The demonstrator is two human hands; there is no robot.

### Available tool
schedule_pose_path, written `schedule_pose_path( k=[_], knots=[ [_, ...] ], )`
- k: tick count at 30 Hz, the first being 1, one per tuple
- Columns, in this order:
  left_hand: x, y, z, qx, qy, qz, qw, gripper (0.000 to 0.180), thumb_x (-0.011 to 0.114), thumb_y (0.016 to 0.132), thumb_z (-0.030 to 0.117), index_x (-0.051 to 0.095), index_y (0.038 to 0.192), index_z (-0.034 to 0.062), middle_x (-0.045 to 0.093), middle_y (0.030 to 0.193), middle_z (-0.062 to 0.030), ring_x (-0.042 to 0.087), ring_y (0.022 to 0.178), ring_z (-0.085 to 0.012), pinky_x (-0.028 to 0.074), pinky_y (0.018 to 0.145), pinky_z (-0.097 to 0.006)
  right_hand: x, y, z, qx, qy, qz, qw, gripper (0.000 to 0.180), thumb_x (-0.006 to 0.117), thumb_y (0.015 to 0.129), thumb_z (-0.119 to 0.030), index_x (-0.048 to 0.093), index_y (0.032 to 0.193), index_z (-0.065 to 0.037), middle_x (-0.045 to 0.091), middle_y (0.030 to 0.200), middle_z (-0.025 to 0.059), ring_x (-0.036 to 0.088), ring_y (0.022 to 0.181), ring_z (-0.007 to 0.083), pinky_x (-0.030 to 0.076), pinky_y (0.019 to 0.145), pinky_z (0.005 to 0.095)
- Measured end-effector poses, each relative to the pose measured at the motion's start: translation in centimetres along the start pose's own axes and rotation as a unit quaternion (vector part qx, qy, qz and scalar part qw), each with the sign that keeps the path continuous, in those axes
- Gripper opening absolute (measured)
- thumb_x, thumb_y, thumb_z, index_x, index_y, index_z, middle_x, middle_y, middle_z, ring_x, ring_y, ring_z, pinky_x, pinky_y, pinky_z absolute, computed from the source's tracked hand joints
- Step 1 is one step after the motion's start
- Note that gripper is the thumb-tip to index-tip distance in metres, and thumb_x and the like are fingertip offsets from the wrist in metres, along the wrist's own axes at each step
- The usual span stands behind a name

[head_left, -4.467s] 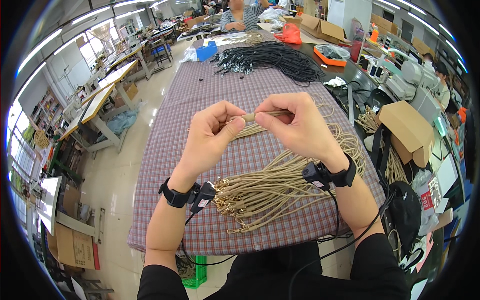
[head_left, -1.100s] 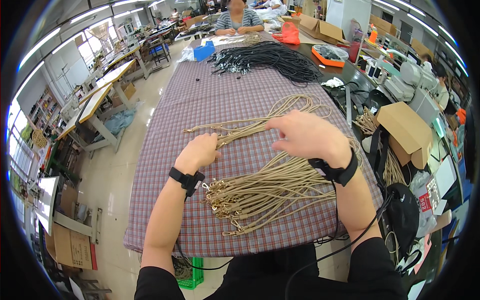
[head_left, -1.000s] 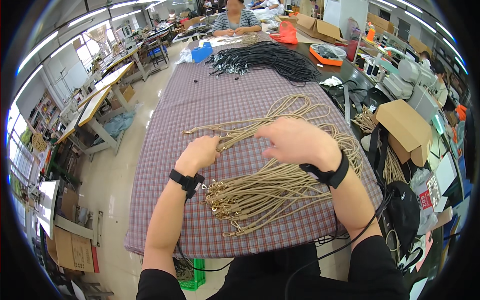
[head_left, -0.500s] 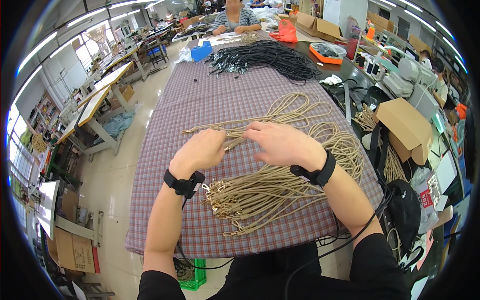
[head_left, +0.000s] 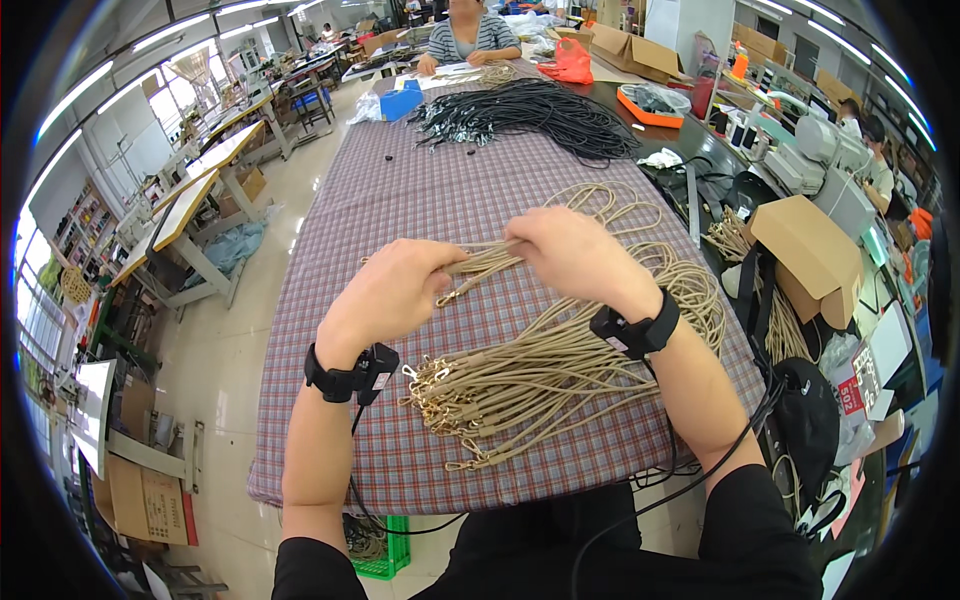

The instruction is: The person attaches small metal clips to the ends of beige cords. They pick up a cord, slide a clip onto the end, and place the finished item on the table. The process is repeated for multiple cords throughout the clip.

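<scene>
Both hands are on a small group of tan cords (head_left: 487, 264) with metal clasps, stretched left to right above the plaid cloth. My left hand (head_left: 392, 283) pinches them near their clasp ends, thumb and forefinger closed. Farther along, my right hand (head_left: 572, 250) grips the same cords; its fingertips are partly hidden behind them. One clasp hangs just right of my left fingers. The looped ends of these cords (head_left: 640, 212) lie beyond my right hand. Nearer me rests a large bundle of tan cords (head_left: 560, 365), its gold-coloured clasps gathered at the left.
Plaid cloth (head_left: 340, 440) covers the table. Toward its far end lie a heap of black cords (head_left: 530, 110), a blue box (head_left: 401, 101) and a red plastic bag (head_left: 568, 62). Another person (head_left: 470, 40) sits beyond. At right stand an open carton (head_left: 808, 255) and a black bag (head_left: 810, 410).
My right hand has moved away from me and slightly right, and its fingers have closed on the cords. The left hand has shifted a little left. The other person's hands moved slightly.
</scene>
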State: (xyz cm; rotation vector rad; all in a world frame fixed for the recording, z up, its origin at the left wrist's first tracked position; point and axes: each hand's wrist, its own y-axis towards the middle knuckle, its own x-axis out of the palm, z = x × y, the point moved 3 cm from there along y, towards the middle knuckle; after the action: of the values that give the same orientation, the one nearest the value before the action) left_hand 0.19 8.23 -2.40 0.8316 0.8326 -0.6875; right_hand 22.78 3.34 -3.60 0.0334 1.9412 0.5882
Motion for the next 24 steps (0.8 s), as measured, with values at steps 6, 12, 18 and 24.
schedule_pose_path(
  k=[6, 12, 18, 24],
  knots=[
    [-0.5, -0.7, -1.6, -0.106, 0.076, -0.074, 0.989, 0.023, 0.062, 0.096, 0.001, 0.071, 0.117, 0.0000, 0.072, 0.094, -0.0246, 0.068, 0.092, -0.0460, 0.053, 0.081, -0.051, -3.1, -0.1, 2.2, 0.019, -0.025, 0.069, 0.997, 0.012, 0.073, 0.092, -0.016, 0.076, 0.094, -0.004, 0.076, 0.096, 0.0188, 0.071, 0.099, 0.0411, 0.057, 0.089, 0.0509],
    [-1.0, -0.9, -1.9, -0.111, 0.071, -0.058, 0.990, 0.017, 0.061, 0.098, 0.001, 0.070, 0.112, -0.0018, 0.070, 0.090, -0.0232, 0.067, 0.087, -0.0444, 0.052, 0.079, -0.049, -7.6, -1.6, 3.2, 0.136, -0.087, 0.036, 0.986, 0.030, 0.085, 0.081, -0.031, 0.081, 0.097, -0.005, 0.078, 0.098, 0.0173, 0.073, 0.101, 0.0381, 0.059, 0.089, 0.0474],
    [-1.8, 0.2, 0.4, -0.093, -0.065, 0.014, 0.993, 0.013, 0.066, 0.098, -0.001, 0.070, 0.110, -0.0044, 0.069, 0.084, -0.0180, 0.066, 0.078, -0.0283, 0.052, 0.075, -0.040, -9.7, -3.1, 2.2, 0.143, -0.096, -0.117, 0.978, 0.040, 0.089, 0.077, -0.037, 0.082, 0.101, -0.005, 0.078, 0.086, 0.0146, 0.076, 0.085, 0.0360, 0.060, 0.081, 0.0443],
    [-0.3, 0.5, 1.4, -0.059, -0.236, 0.079, 0.967, 0.015, 0.067, 0.100, -0.002, 0.069, 0.115, -0.0047, 0.074, 0.088, -0.0087, 0.067, 0.080, -0.0151, 0.053, 0.076, -0.032, -6.7, -1.2, -2.4, 0.025, 0.112, -0.113, 0.987, 0.022, 0.082, 0.089, -0.017, 0.077, 0.103, -0.001, 0.075, 0.082, 0.0170, 0.075, 0.081, 0.0352, 0.058, 0.075, 0.0425]
  ],
)
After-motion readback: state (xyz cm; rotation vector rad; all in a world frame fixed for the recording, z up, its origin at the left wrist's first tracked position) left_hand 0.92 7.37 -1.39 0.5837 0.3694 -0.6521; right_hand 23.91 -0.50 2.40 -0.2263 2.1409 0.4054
